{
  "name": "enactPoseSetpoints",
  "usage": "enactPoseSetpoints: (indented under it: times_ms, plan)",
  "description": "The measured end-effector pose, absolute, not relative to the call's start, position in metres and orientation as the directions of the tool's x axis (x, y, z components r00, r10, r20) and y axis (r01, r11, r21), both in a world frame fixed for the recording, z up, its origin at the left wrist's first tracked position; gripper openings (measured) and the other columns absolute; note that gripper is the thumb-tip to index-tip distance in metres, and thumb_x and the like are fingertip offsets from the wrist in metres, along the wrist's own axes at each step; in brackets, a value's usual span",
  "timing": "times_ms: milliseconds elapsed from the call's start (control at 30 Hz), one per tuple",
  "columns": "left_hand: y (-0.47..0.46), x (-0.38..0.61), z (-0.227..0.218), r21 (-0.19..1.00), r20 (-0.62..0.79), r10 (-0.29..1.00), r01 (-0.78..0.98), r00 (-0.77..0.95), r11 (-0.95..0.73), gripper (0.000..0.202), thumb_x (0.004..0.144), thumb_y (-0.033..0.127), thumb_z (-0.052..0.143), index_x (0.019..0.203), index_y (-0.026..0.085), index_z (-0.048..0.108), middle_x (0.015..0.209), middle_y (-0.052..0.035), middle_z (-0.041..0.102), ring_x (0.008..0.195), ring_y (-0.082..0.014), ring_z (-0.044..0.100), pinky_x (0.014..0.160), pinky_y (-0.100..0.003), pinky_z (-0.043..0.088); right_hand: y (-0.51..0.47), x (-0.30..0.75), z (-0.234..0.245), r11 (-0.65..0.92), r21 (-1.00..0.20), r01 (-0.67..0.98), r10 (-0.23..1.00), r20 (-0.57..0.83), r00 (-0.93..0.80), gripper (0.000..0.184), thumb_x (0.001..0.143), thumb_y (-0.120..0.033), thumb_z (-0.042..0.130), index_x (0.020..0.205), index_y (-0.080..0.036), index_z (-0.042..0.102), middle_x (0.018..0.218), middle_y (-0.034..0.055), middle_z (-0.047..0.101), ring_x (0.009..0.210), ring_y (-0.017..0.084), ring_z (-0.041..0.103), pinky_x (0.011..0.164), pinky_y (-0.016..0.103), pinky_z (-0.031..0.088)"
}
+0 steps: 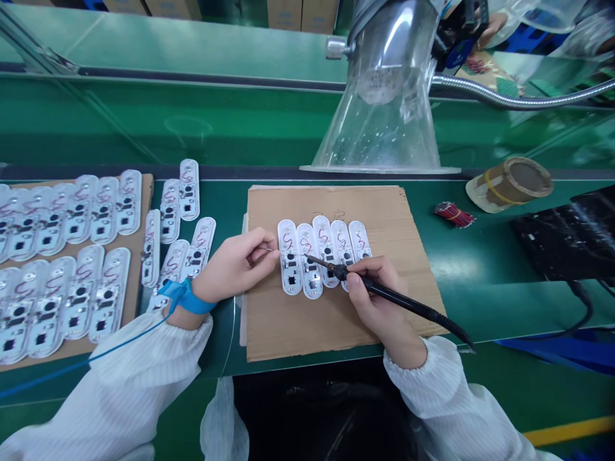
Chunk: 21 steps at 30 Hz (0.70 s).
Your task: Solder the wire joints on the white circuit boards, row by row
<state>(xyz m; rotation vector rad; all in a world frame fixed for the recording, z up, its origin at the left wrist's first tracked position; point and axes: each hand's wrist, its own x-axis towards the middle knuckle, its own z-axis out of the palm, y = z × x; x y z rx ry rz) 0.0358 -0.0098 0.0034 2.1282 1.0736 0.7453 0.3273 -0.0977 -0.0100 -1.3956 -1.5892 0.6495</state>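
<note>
My right hand grips a black soldering iron like a pen, its metal tip resting at the white LED circuit boards near the middle of the row. Those several oblong boards lie side by side on a brown cardboard sheet, with thin red wires looped on them. My left hand pinches a thin solder wire, its end reaching the leftmost board. A blue anti-static strap circles my left wrist. The iron and fingers hide part of the middle boards.
Left of the cardboard, several more white boards lie in rows on a brown sheet. Behind stands a clear fume hood on a metal hose. To the right lie a red wire bundle, a tape roll and a black device.
</note>
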Motion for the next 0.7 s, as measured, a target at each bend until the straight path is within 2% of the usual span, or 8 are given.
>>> enactPoseSetpoints:
  times_ms: [167, 400, 600, 700]
  plan:
    - [-0.008, 0.034, 0.004, 0.732, 0.244, 0.816, 0.452, 0.524, -0.510, 0.007, 0.104, 0.023, 0.060, 0.097, 0.024, 0.061, 0.069, 0.0079, 0.045, 0.056, -0.0121, 0.041, 0.057, -0.026, 0.035, -0.096, 0.329, -0.002, 0.251, -0.839, 0.483, 0.953, 0.301, 0.028, 0.015, 0.107, -0.040, 0.075, 0.103, -0.027, 0.070, 0.079, -0.0009, 0.073, 0.063, 0.017, 0.067, 0.056, 0.030, 0.055]
    - [-0.005, 0.023, 0.018, 0.713, 0.237, 0.886, 0.548, 0.399, -0.438, 0.010, 0.100, 0.023, 0.057, 0.089, 0.024, 0.058, 0.068, 0.0066, 0.042, 0.057, -0.0137, 0.041, 0.059, -0.029, 0.037, -0.085, 0.316, 0.009, 0.252, -0.897, 0.364, 0.932, 0.326, 0.157, 0.022, 0.110, -0.046, 0.071, 0.099, -0.027, 0.068, 0.074, -0.0016, 0.067, 0.057, 0.016, 0.060, 0.051, 0.029, 0.051]
    - [-0.003, 0.025, 0.016, 0.710, 0.228, 0.865, 0.532, 0.448, -0.462, 0.010, 0.100, 0.024, 0.056, 0.090, 0.024, 0.057, 0.066, 0.0079, 0.039, 0.055, -0.0133, 0.039, 0.057, -0.029, 0.036, -0.084, 0.307, -0.005, 0.224, -0.878, 0.423, 0.953, 0.289, 0.095, 0.016, 0.109, -0.043, 0.072, 0.107, -0.027, 0.071, 0.080, -0.0012, 0.070, 0.062, 0.017, 0.063, 0.059, 0.031, 0.057]
    - [-0.002, 0.026, 0.013, 0.703, 0.262, 0.849, 0.512, 0.458, -0.493, 0.010, 0.100, 0.021, 0.056, 0.091, 0.024, 0.057, 0.066, 0.0086, 0.038, 0.054, -0.0129, 0.039, 0.056, -0.028, 0.035, -0.085, 0.307, -0.005, 0.225, -0.859, 0.460, 0.955, 0.289, 0.074, 0.014, 0.108, -0.041, 0.074, 0.105, -0.028, 0.071, 0.083, -0.0002, 0.072, 0.066, 0.017, 0.066, 0.061, 0.031, 0.058]
